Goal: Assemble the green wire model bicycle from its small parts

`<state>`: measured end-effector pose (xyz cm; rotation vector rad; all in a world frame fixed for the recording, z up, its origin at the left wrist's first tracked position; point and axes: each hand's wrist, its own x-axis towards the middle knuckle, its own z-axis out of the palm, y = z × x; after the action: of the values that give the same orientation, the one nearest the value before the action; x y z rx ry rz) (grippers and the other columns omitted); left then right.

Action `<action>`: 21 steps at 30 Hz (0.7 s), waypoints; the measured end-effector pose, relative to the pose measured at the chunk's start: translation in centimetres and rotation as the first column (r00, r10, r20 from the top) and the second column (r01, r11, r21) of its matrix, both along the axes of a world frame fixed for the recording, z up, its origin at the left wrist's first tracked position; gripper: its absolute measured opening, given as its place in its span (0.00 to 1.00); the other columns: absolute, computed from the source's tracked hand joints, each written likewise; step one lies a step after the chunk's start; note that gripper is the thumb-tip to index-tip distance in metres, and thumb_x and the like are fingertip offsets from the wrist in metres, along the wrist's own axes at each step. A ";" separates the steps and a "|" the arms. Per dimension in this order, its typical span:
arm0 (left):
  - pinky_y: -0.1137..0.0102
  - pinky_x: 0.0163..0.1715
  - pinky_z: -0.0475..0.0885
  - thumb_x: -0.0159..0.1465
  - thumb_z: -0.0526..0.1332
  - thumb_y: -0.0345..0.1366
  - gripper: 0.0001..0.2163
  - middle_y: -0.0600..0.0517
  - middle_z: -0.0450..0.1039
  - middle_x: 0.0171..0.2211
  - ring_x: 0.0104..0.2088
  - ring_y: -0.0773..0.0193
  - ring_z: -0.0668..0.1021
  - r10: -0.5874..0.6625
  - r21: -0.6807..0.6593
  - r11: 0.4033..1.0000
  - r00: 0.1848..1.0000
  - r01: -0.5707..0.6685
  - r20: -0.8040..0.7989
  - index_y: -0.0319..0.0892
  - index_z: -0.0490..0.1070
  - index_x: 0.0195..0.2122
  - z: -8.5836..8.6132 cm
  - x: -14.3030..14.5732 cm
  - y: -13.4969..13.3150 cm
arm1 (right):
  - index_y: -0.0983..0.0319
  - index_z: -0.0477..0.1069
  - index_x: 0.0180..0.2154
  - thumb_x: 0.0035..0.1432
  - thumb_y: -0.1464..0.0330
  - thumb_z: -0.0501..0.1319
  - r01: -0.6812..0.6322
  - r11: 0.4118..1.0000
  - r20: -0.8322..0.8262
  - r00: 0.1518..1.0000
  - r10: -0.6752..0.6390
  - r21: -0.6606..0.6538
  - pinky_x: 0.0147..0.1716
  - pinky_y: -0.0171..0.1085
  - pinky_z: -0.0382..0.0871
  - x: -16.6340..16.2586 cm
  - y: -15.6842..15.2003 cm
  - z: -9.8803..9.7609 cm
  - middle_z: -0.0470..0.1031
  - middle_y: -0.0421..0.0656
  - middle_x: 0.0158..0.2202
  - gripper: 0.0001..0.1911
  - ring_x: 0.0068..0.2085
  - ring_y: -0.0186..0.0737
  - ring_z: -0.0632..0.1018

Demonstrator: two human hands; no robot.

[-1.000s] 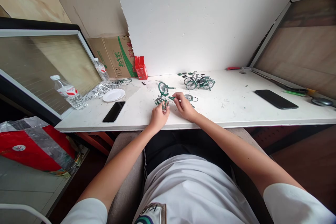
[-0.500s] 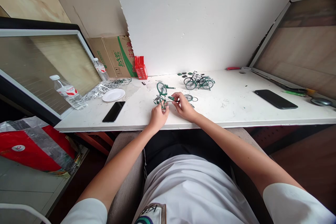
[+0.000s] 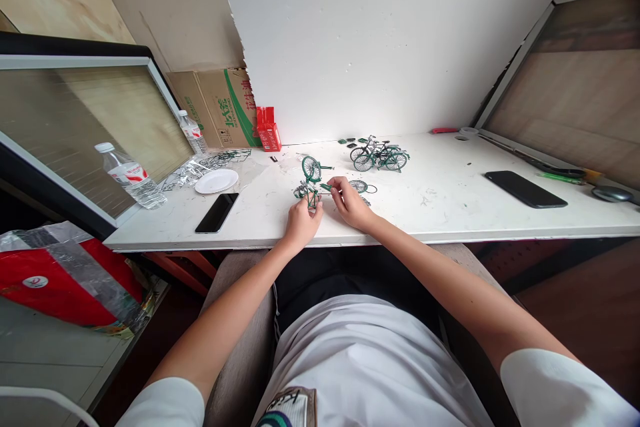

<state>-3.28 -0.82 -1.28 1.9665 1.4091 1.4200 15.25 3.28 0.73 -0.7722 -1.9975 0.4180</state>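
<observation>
A partly built green miniature bicycle [image 3: 311,181] stands near the front of the white table [image 3: 450,213], one wheel raised. My left hand [image 3: 302,221] is closed on its lower frame. My right hand [image 3: 351,203] pinches a thin part at the frame's right side; what exactly it grips is too small to name. A loose small wheel [image 3: 359,185] lies just behind my right hand. Two finished green and black model bicycles [image 3: 380,155] stand farther back.
A black phone [image 3: 217,212], white paper plate [image 3: 217,181], plastic wrappers and two water bottles [image 3: 131,175] are at the left. Another black phone [image 3: 526,188] lies at the right, tools beyond it. A red box [image 3: 269,129] and white foam board [image 3: 390,40] stand behind.
Both hands stay on the small bicycle; it has shifted very slightly between frames. Everything else is unmoved.
</observation>
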 end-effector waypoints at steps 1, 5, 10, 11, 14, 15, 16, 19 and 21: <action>0.64 0.46 0.83 0.72 0.62 0.34 0.13 0.41 0.84 0.50 0.46 0.55 0.87 -0.002 -0.009 1.000 1.000 0.002 0.018 0.42 0.74 0.57 0.0 0.0 0.1 | 0.57 0.61 0.54 0.78 0.57 0.47 0.006 1.000 0.000 1.000 -0.006 0.003 0.49 0.50 0.73 0.0 0.0 0.0 0.72 0.49 0.47 0.13 0.41 0.45 0.74; 0.65 0.45 0.83 0.72 0.62 0.36 0.13 0.40 0.84 0.50 0.44 0.56 0.88 -0.013 -0.068 0.997 0.992 0.021 0.124 0.40 0.74 0.56 0.0 -0.2 0.4 | 0.57 0.60 0.55 0.78 0.57 0.47 0.018 1.000 -0.007 1.000 -0.018 -0.008 0.47 0.48 0.72 0.0 0.0 0.0 0.71 0.48 0.47 0.13 0.40 0.44 0.73; 0.69 0.36 0.82 0.71 0.64 0.39 0.12 0.39 0.84 0.50 0.41 0.56 0.88 -0.014 -0.203 0.975 0.940 0.089 0.340 0.40 0.75 0.52 0.4 -0.3 0.7 | 0.57 0.60 0.55 0.78 0.54 0.47 0.052 0.998 -0.035 0.998 -0.053 -0.044 0.43 0.45 0.70 0.1 0.2 -0.1 0.71 0.47 0.45 0.16 0.40 0.45 0.73; 0.70 0.34 0.81 0.70 0.65 0.40 0.14 0.39 0.84 0.50 0.40 0.56 0.88 -0.002 -0.229 0.969 0.923 0.097 0.385 0.39 0.75 0.53 0.5 -0.3 0.8 | 0.57 0.60 0.55 0.78 0.53 0.47 0.060 0.997 -0.045 0.997 -0.063 -0.051 0.43 0.45 0.69 0.2 0.2 -0.1 0.71 0.47 0.45 0.17 0.40 0.45 0.73; 0.72 0.31 0.78 0.69 0.67 0.41 0.19 0.41 0.85 0.44 0.34 0.59 0.87 0.046 -0.267 0.959 0.870 0.100 0.491 0.38 0.74 0.57 1.1 -0.3 0.8 | 0.56 0.61 0.55 0.78 0.51 0.47 0.089 0.993 -0.081 0.992 -0.095 -0.072 0.43 0.44 0.69 0.3 0.4 -0.2 0.71 0.46 0.45 0.18 0.40 0.44 0.72; 0.72 0.30 0.77 0.69 0.67 0.42 0.19 0.42 0.85 0.41 0.31 0.61 0.86 0.058 -0.267 0.959 0.854 0.096 0.517 0.38 0.74 0.57 1.2 -0.4 0.9 | 0.56 0.61 0.55 0.78 0.51 0.47 0.100 0.992 -0.089 0.990 -0.107 -0.082 0.43 0.44 0.68 0.3 0.4 -0.1 0.71 0.46 0.45 0.18 0.39 0.44 0.71; 0.73 0.29 0.76 0.68 0.67 0.42 0.20 0.44 0.84 0.39 0.28 0.63 0.84 0.070 -0.265 0.960 0.839 0.091 0.540 0.37 0.74 0.57 1.4 -0.5 0.9 | 0.56 0.61 0.55 0.78 0.51 0.47 0.113 0.989 -0.096 0.988 -0.122 -0.093 0.43 0.44 0.68 0.4 0.4 -0.1 0.70 0.45 0.44 0.18 0.38 0.44 0.71; 0.74 0.27 0.74 0.68 0.68 0.43 0.19 0.47 0.81 0.34 0.24 0.67 0.81 0.103 -0.270 0.960 0.799 0.076 0.592 0.37 0.76 0.55 1.6 -0.7 1.2 | 0.57 0.64 0.54 0.78 0.50 0.46 0.157 0.980 -0.113 0.979 -0.171 -0.120 0.44 0.45 0.67 0.6 0.5 0.1 0.70 0.44 0.40 0.20 0.38 0.44 0.70; 0.74 0.26 0.73 0.68 0.67 0.44 0.19 0.48 0.80 0.33 0.24 0.68 0.80 0.118 -0.276 0.958 0.781 0.072 0.614 0.37 0.76 0.55 1.7 -0.8 1.3 | 0.58 0.66 0.53 0.77 0.50 0.48 0.189 0.973 -0.121 0.971 -0.205 -0.132 0.44 0.44 0.67 0.7 0.6 0.3 0.70 0.44 0.39 0.21 0.38 0.45 0.71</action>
<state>-4.10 0.50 0.38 1.1291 1.2240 1.5720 15.98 3.84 1.08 -0.9827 -1.7633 0.4626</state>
